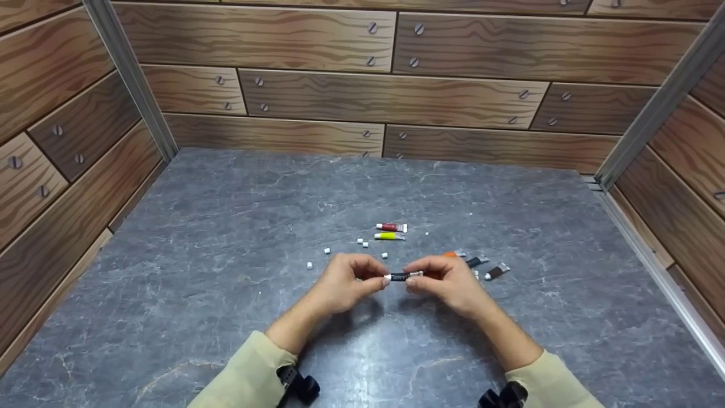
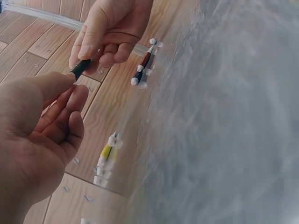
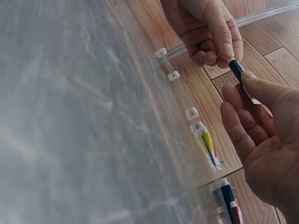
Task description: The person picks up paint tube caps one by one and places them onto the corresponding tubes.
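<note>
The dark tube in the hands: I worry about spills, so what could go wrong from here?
The left hand and right hand pinch the dark tube at its two ends, so a hard squeeze might force out contents, or it could slip. Small white caps lie loose on the table near the left hand; a careless sweep might scatter them.

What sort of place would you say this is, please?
Probably a booth-like workstation: a grey marbled tabletop enclosed by wood-patterned panels, with metal corner posts.
</note>
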`<state>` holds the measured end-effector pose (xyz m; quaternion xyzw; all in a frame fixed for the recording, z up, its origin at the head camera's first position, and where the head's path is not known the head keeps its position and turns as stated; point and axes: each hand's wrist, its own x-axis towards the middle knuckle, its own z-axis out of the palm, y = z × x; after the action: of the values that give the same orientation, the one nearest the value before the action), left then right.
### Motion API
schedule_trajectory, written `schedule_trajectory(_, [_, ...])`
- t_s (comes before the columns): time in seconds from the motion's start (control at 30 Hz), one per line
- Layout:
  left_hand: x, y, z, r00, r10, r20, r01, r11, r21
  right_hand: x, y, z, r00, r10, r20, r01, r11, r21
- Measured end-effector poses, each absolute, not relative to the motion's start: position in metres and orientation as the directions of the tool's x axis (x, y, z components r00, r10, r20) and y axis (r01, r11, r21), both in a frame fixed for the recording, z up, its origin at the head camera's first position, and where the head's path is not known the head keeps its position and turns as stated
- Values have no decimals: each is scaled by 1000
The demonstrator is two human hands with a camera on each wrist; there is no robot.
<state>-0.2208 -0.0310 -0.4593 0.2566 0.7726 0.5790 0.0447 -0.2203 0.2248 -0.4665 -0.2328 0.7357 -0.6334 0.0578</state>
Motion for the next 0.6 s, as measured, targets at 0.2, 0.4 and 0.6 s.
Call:
schedule_trajectory(0.2, [-223, -34, -453, -873, 427, 237, 359, 232, 904, -223, 226, -461, -910, -360, 207, -276, 151, -949])
schedule_trajectory(0.4, [-232, -35, -442, -873, 435, 219, 367, 293, 883, -229, 226, -453, -939, -291, 183, -256, 235, -938])
schedule_trajectory(0.6, [-245, -37, -431, -863, 452, 225, 409, 366, 836, -242, 224, -443, -940, -281, 195, -278, 296, -914])
